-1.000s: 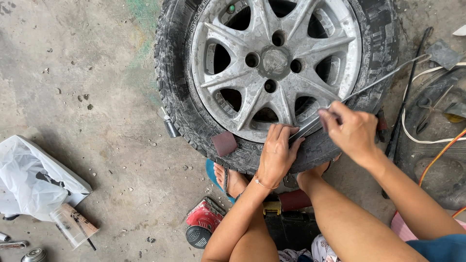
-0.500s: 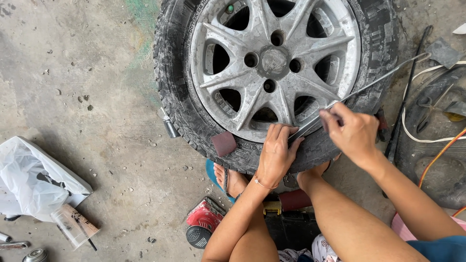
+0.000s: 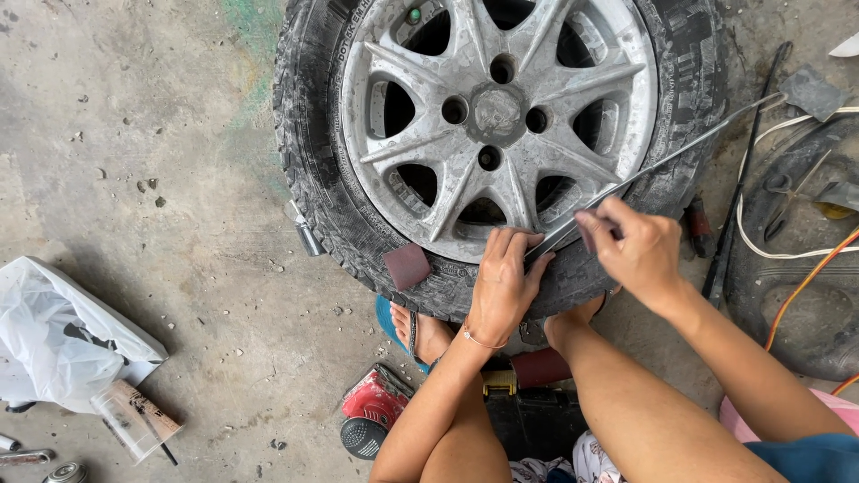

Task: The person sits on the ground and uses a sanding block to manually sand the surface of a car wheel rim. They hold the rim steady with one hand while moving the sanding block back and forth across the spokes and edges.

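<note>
While the wheel (image 3: 501,134) lies flat on the concrete floor (image 3: 161,179), its silver alloy rim face up, the left hand (image 3: 503,284) presses palm-down on the tyre's near sidewall, fingers spread beside the rim edge; the right hand (image 3: 637,250) is pinched shut on a long thin metal rod (image 3: 662,159) — the rod slants from the left fingertips up across the tyre to the right. A small reddish-brown patch (image 3: 407,265) rests on the sidewall just left of the left hand; a white plastic bag (image 3: 54,335) lies well apart on the floor.

bare concrete floor (image 3: 161,179) left, cables (image 3: 787,250) crowd right
</note>
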